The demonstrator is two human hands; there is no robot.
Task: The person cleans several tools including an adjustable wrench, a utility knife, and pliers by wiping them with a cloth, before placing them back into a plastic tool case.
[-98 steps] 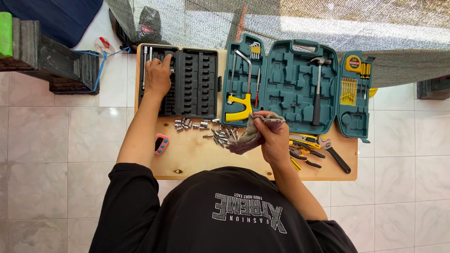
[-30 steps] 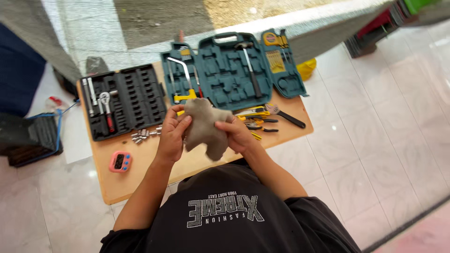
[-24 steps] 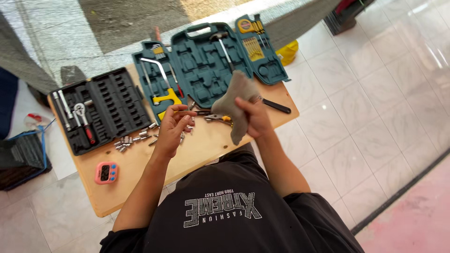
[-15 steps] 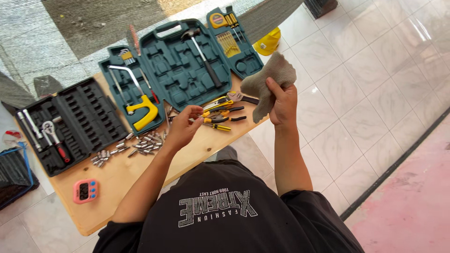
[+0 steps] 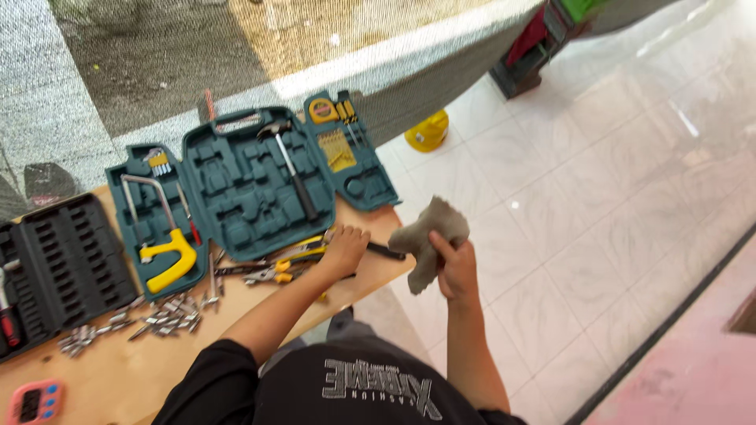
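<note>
**Grey-brown cloth off the bench edge, left hand down among the loose hand tools**

Grey-brown and crumpled, the cloth (image 5: pixel 428 240) sits bunched in the right hand (image 5: pixel 455 269), whose grip is closed around its lower folds; hand and cloth hang out past the right end of the wooden bench (image 5: pixel 197 342), over the pale floor tiles (image 5: pixel 598 236). The left hand (image 5: pixel 344 250) is the nearer one to the tools: it lies palm down on the bench edge, fingers curled over the yellow-handled pliers and cutters (image 5: pixel 287 264), though I cannot tell whether its grip has closed on one of them or only rests on top. Those tools lie with their long axes running left to right along the bench, handles towards the left hand, jaws pointing away from it. A dark tool handle (image 5: pixel 386 251) pokes out just to the right of the left grip, between the two hands, towards the cloth.

Further left of the grip a scatter of small chrome sockets (image 5: pixel 150 321) covers the wood, and a pink timer (image 5: pixel 35 401) sits well apart near the corner. Beyond the left hand the open teal tool case (image 5: pixel 236 193) lies flat, holding a hammer (image 5: pixel 290 169) set diagonally, a yellow-handled hacksaw (image 5: pixel 161 244) and a yellow tape measure (image 5: pixel 323 112). A black socket case (image 5: pixel 67 264) lies beside it, far left. Past the bench end, a yellow object (image 5: pixel 427 131) rests on the floor.
</note>
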